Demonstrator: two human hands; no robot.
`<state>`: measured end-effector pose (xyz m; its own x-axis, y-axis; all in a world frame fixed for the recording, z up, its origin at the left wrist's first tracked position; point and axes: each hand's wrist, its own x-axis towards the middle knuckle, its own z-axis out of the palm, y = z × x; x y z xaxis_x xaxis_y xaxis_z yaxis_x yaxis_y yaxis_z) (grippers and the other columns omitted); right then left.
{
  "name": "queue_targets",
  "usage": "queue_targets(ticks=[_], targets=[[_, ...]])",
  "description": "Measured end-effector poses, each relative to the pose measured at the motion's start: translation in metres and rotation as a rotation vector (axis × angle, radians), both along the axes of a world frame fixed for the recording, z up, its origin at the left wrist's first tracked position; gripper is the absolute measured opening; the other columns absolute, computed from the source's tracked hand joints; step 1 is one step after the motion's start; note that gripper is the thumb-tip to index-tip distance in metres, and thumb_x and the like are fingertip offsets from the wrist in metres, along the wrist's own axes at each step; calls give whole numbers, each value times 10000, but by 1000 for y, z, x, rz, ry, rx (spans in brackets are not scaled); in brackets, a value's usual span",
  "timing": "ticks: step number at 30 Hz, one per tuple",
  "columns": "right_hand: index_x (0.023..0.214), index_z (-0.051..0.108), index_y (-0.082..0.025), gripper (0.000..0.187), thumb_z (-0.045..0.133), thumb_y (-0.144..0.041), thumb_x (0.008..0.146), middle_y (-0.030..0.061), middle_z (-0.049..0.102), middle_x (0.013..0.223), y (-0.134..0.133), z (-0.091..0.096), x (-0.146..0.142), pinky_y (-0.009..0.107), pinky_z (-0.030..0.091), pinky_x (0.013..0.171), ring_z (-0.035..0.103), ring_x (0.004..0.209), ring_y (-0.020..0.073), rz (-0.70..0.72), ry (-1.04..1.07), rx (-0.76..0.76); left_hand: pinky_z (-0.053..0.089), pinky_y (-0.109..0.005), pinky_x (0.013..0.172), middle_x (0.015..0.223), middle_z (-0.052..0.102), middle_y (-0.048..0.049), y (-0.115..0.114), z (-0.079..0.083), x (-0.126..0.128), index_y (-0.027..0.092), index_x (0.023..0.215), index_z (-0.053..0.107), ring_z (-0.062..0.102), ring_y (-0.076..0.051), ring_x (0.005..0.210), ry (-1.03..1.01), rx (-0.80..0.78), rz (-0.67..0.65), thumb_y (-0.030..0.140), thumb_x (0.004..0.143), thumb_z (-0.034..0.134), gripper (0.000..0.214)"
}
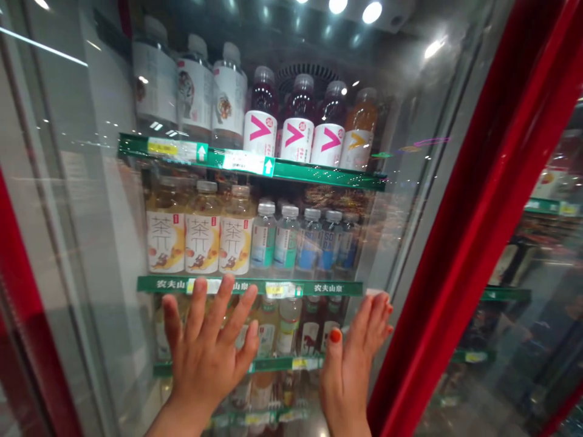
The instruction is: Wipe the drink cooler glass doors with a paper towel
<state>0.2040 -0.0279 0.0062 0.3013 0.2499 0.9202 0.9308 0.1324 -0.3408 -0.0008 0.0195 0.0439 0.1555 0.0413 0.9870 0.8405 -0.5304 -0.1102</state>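
Holding nothing in the left hand (pixel 209 346), fingers splayed wide. Same with the right hand (pixel 348 370), fingers bunched, thumb apart. Can't tell if touching the glass door (pixel 396 200) ahead of the fingertips. Seeing a red frame (pixel 460 261) right of the right fingers. Beyond the glass, spotting tea bottles (pixel 203 240) above the left fingers, purple drinks (pixel 298 130) higher. Progress-wise, nothing grabbed yet, apparently.

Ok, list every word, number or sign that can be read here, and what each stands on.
"茶π": the amber bottles
"SO DA", on two lines: a blue-labelled bottle
"农夫山泉": the second green strip
V-like mark: the purple bottles and orange bottle
Up arrows: the top green strip
Too small or blurred: price tags, remaining label print
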Motion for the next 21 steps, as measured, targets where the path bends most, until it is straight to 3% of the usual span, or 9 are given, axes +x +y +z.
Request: queue_targets(ticks=[3,6,9,11,13,16,19,21], targets=[[1802,26,-209,737,299,-415,1149,134,37,1893,0,11,-19,764,139,1362,20,1759,362,66,-162,-24,-3,-524,1456,1851,188,70,-1,-1,0,377,1745,299,100,-260,1753,0,-16,-10,292,1010,661,824],[1799,87,-168,765,389,-374,1126,114,74,1892,-1,-20,-28,659,157,1402,22,1762,320,83,-336,-79,32,-519,1458,1856,172,71,-1,-2,0,377,1749,289,85,-270,1755,-5,-36,-33,274,1006,670,841],[1799,53,-173,787,424,-317,1119,136,32,1889,-2,-42,-9,739,133,1379,-8,1760,347,-10,-207,-45,53,-511,1461,1858,166,68,-1,-3,-1,370,1751,286,80,-274,1756,8,-40,-34,272,999,683,856],[1800,18,-199,766,373,-331,1134,161,5,1886,-2,-29,5,838,136,1324,-8,1752,401,-43,-52,-3,64,-495,1464,1861,161,62,-1,-2,-1,355,1753,289,74,-270,1757,19,-27,-35,266,997,686,858],[1801,14,-213,737,309,-373,1145,168,7,1886,-1,-2,6,870,158,1297,2,1747,429,-24,-5,24,62,-476,1466,1863,153,56,-1,-2,-1,342,1754,291,66,-269,1758,22,-19,-37,258,994,690,863],[1800,43,-168,749,303,-396,1135,162,65,1887,1,19,-16,760,205,1353,50,1753,390,60,-184,3,34,-480,1467,1861,164,56,-1,-2,-1,339,1751,302,69,-271,1758,19,-28,-39,260,994,698,859],[1795,94,-138,792,410,-371,1107,141,164,1878,-3,-2,-32,608,240,1396,84,1758,319,95,-402,-54,-22,-520,1462,1856,173,55,-2,-1,-2,344,1747,310,64,-263,1758,14,-31,-36,277,999,698,845],[1797,96,-158,792,436,-344,1106,142,158,1879,-8,-21,-24,633,237,1390,74,1759,323,50,-348,-79,-41,-542,1458,1849,188,44,-2,-1,-2,328,1746,313,69,-253,1757,18,-20,-20,301,1006,689,830]])
